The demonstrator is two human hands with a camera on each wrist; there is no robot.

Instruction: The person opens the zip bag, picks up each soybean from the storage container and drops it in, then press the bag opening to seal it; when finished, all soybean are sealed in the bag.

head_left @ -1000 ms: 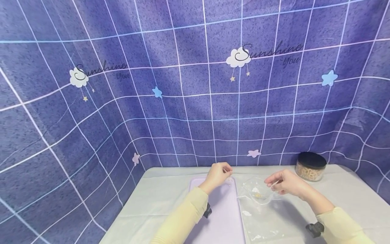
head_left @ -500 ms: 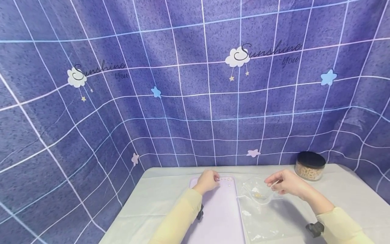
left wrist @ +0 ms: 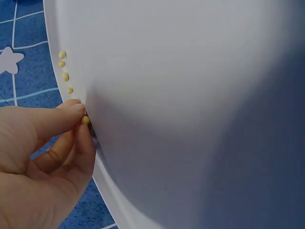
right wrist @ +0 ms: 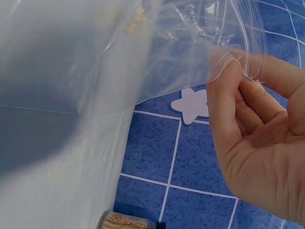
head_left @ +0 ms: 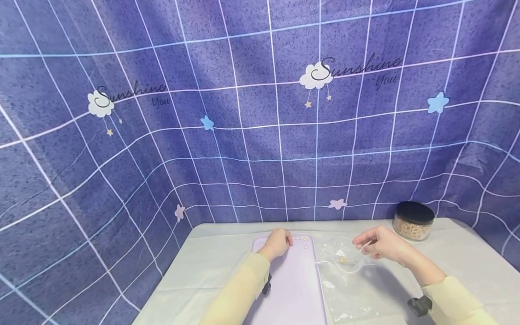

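In the head view my left hand (head_left: 277,242) reaches to the far end of a lilac tray (head_left: 290,293). Between thumb and fingertip it pinches a small round yellow bean (left wrist: 85,120), low by the tray's rim. Several similar yellow beans (left wrist: 65,77) lie in a line along that edge. On the right, my right hand (head_left: 383,245) grips the edge of a clear zip bag (right wrist: 181,71) near its mouth, thumb against fingers. A small clump of yellow beans (right wrist: 135,22) shows through the plastic. The bag's mouth gapes toward the tray.
A clear jar with a black lid (head_left: 415,215), filled with pale rings, stands at the table's back right. White cloth covers the table (head_left: 203,266). A purple-blue gridded curtain (head_left: 260,135) hangs behind and at the left.
My left hand has moved left and down from beside the bag to the tray's far edge, and its fingers have closed on a bean. My right hand and the bag stay put.
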